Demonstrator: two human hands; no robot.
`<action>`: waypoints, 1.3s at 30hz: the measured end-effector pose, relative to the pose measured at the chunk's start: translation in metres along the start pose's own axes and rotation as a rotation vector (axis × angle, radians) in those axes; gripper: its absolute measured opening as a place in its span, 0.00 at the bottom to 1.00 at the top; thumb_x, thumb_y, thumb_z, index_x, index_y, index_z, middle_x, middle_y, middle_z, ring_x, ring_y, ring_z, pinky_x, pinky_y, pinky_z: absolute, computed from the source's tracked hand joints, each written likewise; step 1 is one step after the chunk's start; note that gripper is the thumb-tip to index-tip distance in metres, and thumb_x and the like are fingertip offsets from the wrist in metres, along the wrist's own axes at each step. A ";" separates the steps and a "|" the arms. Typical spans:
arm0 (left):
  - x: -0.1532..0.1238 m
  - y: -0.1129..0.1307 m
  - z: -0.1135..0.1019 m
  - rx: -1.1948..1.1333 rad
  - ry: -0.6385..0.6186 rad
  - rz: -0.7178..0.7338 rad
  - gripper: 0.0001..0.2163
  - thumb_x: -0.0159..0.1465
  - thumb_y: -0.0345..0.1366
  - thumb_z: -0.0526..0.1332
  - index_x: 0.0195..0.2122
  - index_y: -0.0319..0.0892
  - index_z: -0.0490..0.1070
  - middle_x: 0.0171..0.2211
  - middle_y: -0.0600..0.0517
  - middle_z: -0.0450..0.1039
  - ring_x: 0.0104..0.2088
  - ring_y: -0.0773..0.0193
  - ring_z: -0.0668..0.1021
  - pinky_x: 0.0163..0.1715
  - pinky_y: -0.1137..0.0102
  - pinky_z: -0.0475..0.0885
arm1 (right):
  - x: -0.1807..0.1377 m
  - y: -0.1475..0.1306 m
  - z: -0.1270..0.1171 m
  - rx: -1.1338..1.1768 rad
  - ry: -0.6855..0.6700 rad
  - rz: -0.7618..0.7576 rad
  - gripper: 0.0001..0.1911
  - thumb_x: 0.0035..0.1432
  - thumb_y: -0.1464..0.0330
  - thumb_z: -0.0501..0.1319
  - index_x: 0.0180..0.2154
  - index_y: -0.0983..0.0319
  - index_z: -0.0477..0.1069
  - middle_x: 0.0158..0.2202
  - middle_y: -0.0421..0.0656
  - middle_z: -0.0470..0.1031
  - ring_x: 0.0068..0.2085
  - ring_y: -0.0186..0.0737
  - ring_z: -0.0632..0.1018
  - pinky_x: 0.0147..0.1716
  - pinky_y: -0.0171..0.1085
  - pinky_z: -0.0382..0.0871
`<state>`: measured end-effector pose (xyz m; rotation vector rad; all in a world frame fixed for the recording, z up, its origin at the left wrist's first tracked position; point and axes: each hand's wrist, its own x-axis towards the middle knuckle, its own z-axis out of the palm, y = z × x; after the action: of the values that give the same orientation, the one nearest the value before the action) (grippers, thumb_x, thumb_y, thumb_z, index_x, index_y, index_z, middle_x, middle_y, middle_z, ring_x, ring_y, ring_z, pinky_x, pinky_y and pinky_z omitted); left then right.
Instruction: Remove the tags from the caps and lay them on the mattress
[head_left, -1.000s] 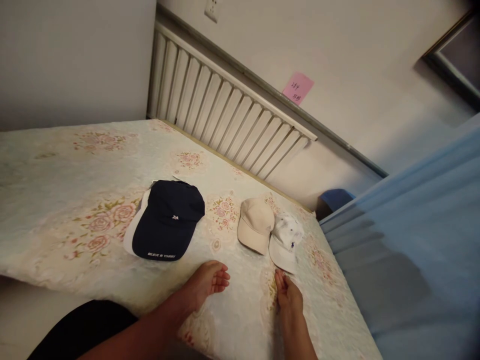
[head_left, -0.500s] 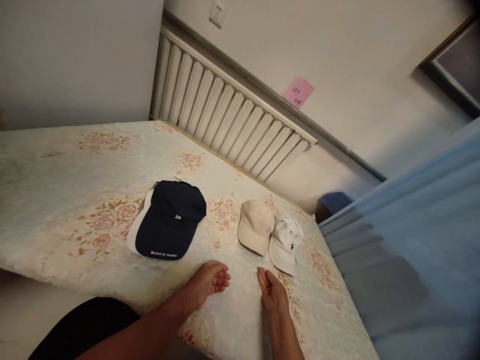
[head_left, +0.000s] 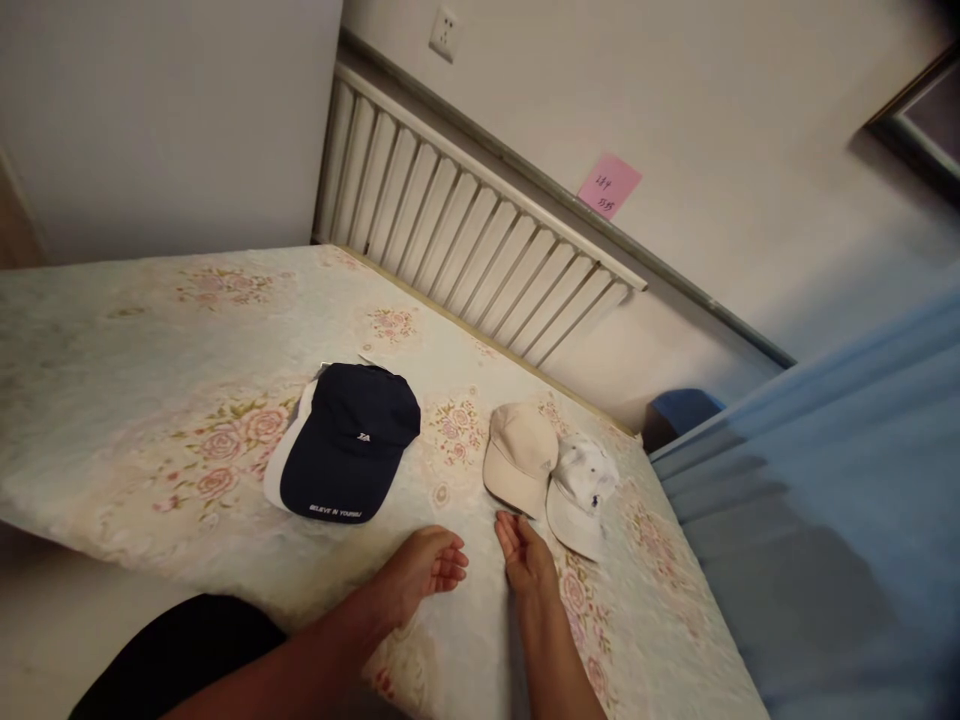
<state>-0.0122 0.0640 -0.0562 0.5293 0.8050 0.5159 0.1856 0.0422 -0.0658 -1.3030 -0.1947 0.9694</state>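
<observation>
A navy cap [head_left: 351, 442] with white lettering on its brim lies on a white cap [head_left: 285, 462] on the floral mattress [head_left: 150, 400]. To the right a beige cap [head_left: 517, 457] overlaps a white cap [head_left: 581, 480]. My left hand [head_left: 424, 565] rests on the mattress below the navy cap, fingers loosely curled, holding nothing. My right hand [head_left: 525, 552] lies just below the beige cap's brim, fingers extended, palm turned left, empty.
A white radiator [head_left: 465, 225] runs along the wall behind the mattress, with a pink sticky note [head_left: 609, 186] and a wall socket [head_left: 445, 32] above it. A blue curtain [head_left: 832, 500] hangs at right; a blue object [head_left: 684, 408] sits in the gap.
My right hand slid left from below the white cap's brim to below the beige cap. My left hand stayed put. The view shifted slightly.
</observation>
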 end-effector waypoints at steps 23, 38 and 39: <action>0.001 -0.001 -0.001 0.001 -0.001 -0.004 0.15 0.50 0.41 0.62 0.34 0.37 0.66 0.29 0.47 0.74 0.27 0.64 0.75 0.32 0.69 0.69 | 0.014 0.000 0.002 0.085 0.082 0.149 0.05 0.59 0.73 0.58 0.30 0.65 0.68 0.28 0.48 0.79 0.37 0.39 0.81 0.41 0.38 0.76; -0.001 -0.001 0.000 -0.018 0.009 -0.006 0.13 0.50 0.40 0.61 0.33 0.37 0.67 0.28 0.47 0.74 0.26 0.64 0.75 0.32 0.69 0.69 | 0.010 0.002 0.004 0.086 0.093 0.126 0.07 0.59 0.76 0.56 0.29 0.66 0.68 0.27 0.47 0.79 0.35 0.38 0.82 0.42 0.37 0.76; -0.001 -0.001 0.000 -0.018 0.011 -0.006 0.12 0.51 0.39 0.60 0.33 0.37 0.67 0.28 0.47 0.74 0.26 0.64 0.75 0.32 0.69 0.69 | 0.010 0.002 0.003 0.089 0.088 0.123 0.07 0.59 0.76 0.55 0.29 0.66 0.68 0.27 0.47 0.79 0.35 0.38 0.82 0.43 0.37 0.75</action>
<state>-0.0126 0.0630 -0.0561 0.5073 0.8118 0.5202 0.1887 0.0513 -0.0709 -1.2846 -0.0039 1.0105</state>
